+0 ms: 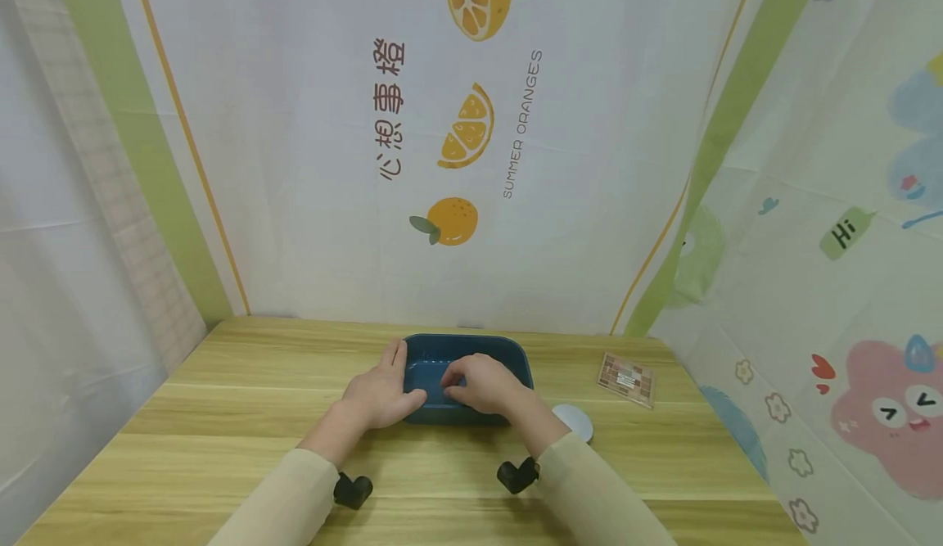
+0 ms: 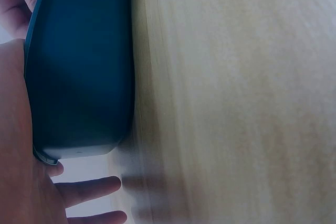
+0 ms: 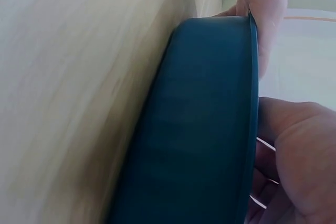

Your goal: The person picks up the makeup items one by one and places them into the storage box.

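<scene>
A dark blue rectangular basin (image 1: pixel 471 417) stands on the wooden table. My left hand (image 1: pixel 379 390) rests at its left end; the thumb lies over the rim, and in the left wrist view the fingers (image 2: pixel 89 190) stretch out straight beyond the end wall. Over the basin's inside is my right hand (image 1: pixel 482 382), its fingers bent down toward the floor of the basin. The right wrist view shows the thumb and curled fingers behind the basin's wall (image 3: pixel 194 119), which hides the fingertips. Whether they pinch anything small cannot be seen.
To the right lies a flat square checked in brown and pink (image 1: pixel 626 379). A white round object (image 1: pixel 573 422) sits partly behind my right forearm. White printed curtains (image 1: pixel 331 268) hang behind the table (image 1: pixel 427 497) and along both sides.
</scene>
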Available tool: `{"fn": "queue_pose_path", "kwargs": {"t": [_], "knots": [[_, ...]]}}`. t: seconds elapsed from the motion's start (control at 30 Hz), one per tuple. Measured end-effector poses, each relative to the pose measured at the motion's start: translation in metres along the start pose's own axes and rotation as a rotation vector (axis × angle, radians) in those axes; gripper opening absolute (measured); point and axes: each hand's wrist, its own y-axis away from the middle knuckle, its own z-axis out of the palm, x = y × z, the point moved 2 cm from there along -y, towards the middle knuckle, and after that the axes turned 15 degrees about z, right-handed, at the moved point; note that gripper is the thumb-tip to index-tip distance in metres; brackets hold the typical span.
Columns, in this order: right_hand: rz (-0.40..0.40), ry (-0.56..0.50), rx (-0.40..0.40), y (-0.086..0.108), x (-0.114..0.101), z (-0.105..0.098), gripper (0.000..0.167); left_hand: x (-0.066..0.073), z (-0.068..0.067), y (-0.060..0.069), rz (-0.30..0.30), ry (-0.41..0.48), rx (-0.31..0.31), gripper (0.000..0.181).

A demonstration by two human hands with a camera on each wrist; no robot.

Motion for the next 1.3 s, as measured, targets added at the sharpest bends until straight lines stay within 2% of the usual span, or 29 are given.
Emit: {"fn": "queue_pose_path", "kwargs": {"t": [0.6, 1.03, 1.3], "knots": [[0.024, -0.047, 0.014, 0.006, 0.010, -0.012, 0.023, 0.002, -0.001, 0.000, -0.018, 0.006, -0.002, 0.103], [0.003, -0.108, 0.085, 0.008, 0.025, -0.021, 0.027, 0.002, -0.002, 0.000, -0.021, -0.001, 0.001, 0.104], [0.044, -0.153, 0.135, 0.011, 0.040, -0.026, 0.025, -0.001, 0.002, -0.003, -0.037, 0.007, -0.012, 0.104]]}}
